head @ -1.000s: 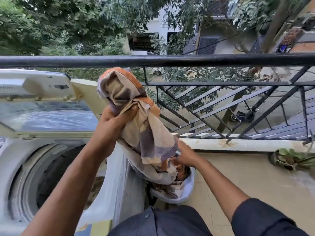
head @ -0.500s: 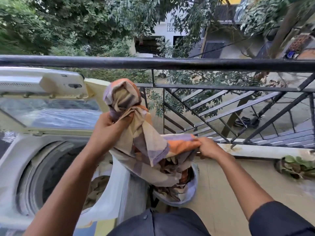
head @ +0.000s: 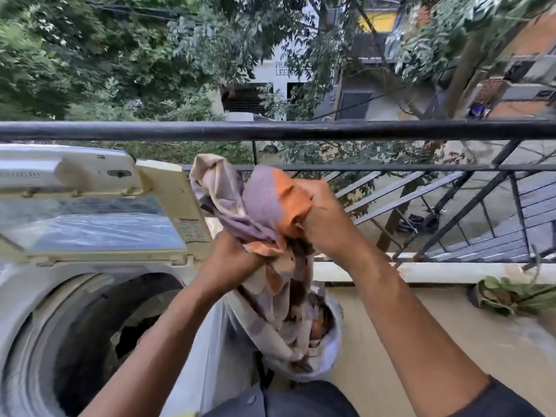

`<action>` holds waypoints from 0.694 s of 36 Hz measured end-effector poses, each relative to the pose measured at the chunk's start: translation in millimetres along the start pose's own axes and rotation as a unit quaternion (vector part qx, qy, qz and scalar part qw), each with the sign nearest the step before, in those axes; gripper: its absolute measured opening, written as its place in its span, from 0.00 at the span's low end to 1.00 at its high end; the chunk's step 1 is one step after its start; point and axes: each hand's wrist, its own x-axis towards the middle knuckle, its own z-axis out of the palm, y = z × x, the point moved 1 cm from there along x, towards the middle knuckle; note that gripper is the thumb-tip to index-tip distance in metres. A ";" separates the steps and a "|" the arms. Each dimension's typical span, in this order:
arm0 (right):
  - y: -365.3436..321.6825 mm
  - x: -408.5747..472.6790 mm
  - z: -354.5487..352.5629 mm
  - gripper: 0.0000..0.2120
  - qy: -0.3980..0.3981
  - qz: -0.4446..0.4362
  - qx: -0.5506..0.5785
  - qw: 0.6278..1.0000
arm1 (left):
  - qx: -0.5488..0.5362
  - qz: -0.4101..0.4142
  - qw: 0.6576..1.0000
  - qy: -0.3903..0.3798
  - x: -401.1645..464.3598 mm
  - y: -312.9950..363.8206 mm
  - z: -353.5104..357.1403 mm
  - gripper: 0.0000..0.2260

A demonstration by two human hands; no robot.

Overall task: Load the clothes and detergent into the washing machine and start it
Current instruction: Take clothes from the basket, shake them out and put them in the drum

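On a balcony, in front of the black railing [head: 270,131], a checked cloth [head: 258,212] in beige, purple and orange is held up in the air between both hands. The left hand [head: 231,260] grips the cloth low, at its gathered middle, with the fingers curled tight around the fabric. The right hand [head: 325,218] is higher and just beside it, and its fingers are clamped on the orange edge. The upper end of the cloth sticks up above the hands, and the long lower end hangs down into a white bag [head: 331,350] that stands on the floor below, where more clothes lie bunched.

To the left is the washer [head: 36,296], with its lid [head: 90,212] raised and the dark drum [head: 99,335] open. The cloth is to the right of the drum opening, not over it, and the right wall of the washer stands between the drum and the bag. The left forearm crosses over the rim of the washer. Some leaves [head: 511,293] lie at the right by the low white kerb under the railing.
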 end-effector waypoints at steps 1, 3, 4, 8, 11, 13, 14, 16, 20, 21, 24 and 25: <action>-0.8 -1.0 2.5 0.06 -0.020 -0.010 -0.020 1.000 | -0.001 0.002 1.000 0.022 1.6 -2.5 -1.7 0.14; 4.5 -2.6 3.0 0.10 -0.051 -0.011 -0.026 0.998 | -0.016 0.008 0.998 0.062 4.5 -5.6 -8.3 0.19; 8.2 -4.6 1.4 0.16 -0.060 -0.008 -0.007 0.998 | -0.029 0.015 0.997 0.076 5.0 -6.6 -11.9 0.20; 52.3 -15.4 -10.6 0.29 -0.002 0.022 -0.081 0.996 | -0.058 0.017 0.991 0.122 1.8 -9.7 -28.8 0.17; 100.3 -29.9 -11.9 0.33 -0.051 0.147 -0.154 0.976 | -0.091 0.016 0.987 0.130 -0.7 -12.5 -38.7 0.19; 132.6 -39.2 -3.0 0.39 -0.120 0.194 -0.187 0.956 | -0.125 0.020 0.984 0.123 -2.7 -6.9 -39.7 0.21; 149.6 -43.1 2.5 0.37 -0.141 0.208 -0.212 0.944 | -0.129 0.025 0.984 0.121 -3.5 -2.4 -39.5 0.21; 181.7 -49.1 12.8 0.28 -0.158 0.256 -0.289 0.909 | -0.129 0.030 0.983 0.125 -5.8 5.3 -39.5 0.21; 225.1 -64.7 16.4 0.15 -0.165 0.340 -0.380 0.845 | -0.145 -0.003 0.980 0.139 -9.6 5.3 -45.4 0.29; 231.0 -68.7 12.9 0.10 -0.136 0.359 -0.363 0.849 | -0.139 -0.010 0.981 0.138 -10.5 4.4 -47.3 0.31; 242.1 -75.7 -2.9 0.10 -0.034 0.386 -0.311 0.868 | -0.106 -0.003 0.989 0.105 -12.1 1.5 -50.5 0.25; 243.1 -74.5 -8.8 0.12 0.004 0.390 -0.289 0.874 | -0.091 0.004 0.991 0.100 -11.5 -0.5 -50.7 0.22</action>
